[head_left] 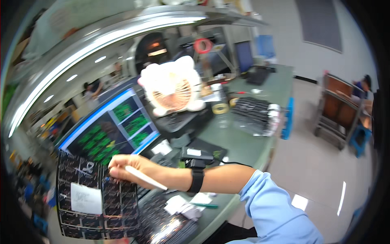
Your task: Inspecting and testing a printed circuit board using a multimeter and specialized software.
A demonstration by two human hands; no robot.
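Observation:
My right hand (131, 167), at the end of a blue-sleeved arm with a black wrist strap, is closed around a slim white pen-like stick (145, 178). Its fingertips are at the upper part of a black gridded panel (83, 221), which looks like a sheet of circuit boards. A white paper label (86, 198) lies on the panel's left half. Whether the fingertips touch the panel, I cannot tell. No part of my left hand shows, and what supports the panel is not visible.
Behind the panel, a monitor (122, 122) shows green patterns. A white animal-shaped fan (172, 91) stands beyond it. More dark boards (162, 221), crumpled paper (185, 207) and a green pen (205, 205) lie on the green bench (248, 152). A wheeled cart (339, 107) stands at right.

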